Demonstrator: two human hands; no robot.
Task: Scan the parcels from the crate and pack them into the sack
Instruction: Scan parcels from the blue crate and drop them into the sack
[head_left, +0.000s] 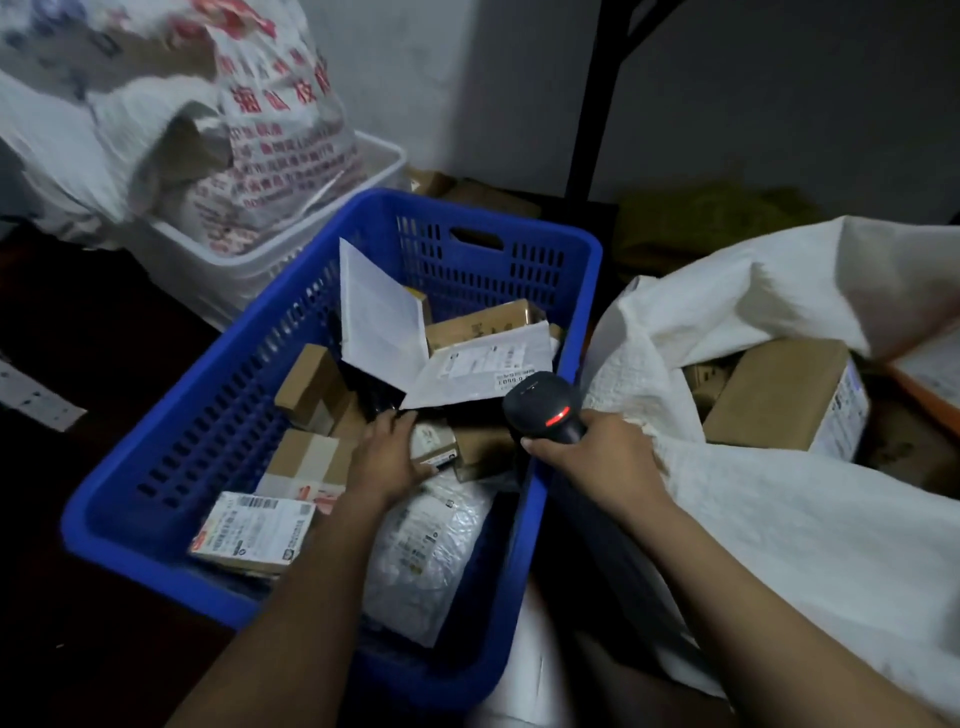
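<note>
A blue plastic crate (218, 415) holds several parcels: small cardboard boxes, white mailers and a bubble-wrapped bag (426, 551). My left hand (387, 457) reaches into the crate with its fingers stretched out. The fingertips touch a black parcel (376, 397). A small labelled box (435, 444) lies between thumb and forefinger. My right hand (597, 457) grips a black barcode scanner (543, 402) by its handle over the crate's right rim, its red light lit. The open white woven sack (779, 519) lies to the right with a large cardboard box (774, 395) inside.
A white crate (291, 244) stands behind the blue one, with a full printed sack (270, 130) in it. More cardboard boxes (483, 195) lie against the back wall. A dark post (597, 104) rises behind the crate. An orange-edged parcel (930, 384) shows at the far right.
</note>
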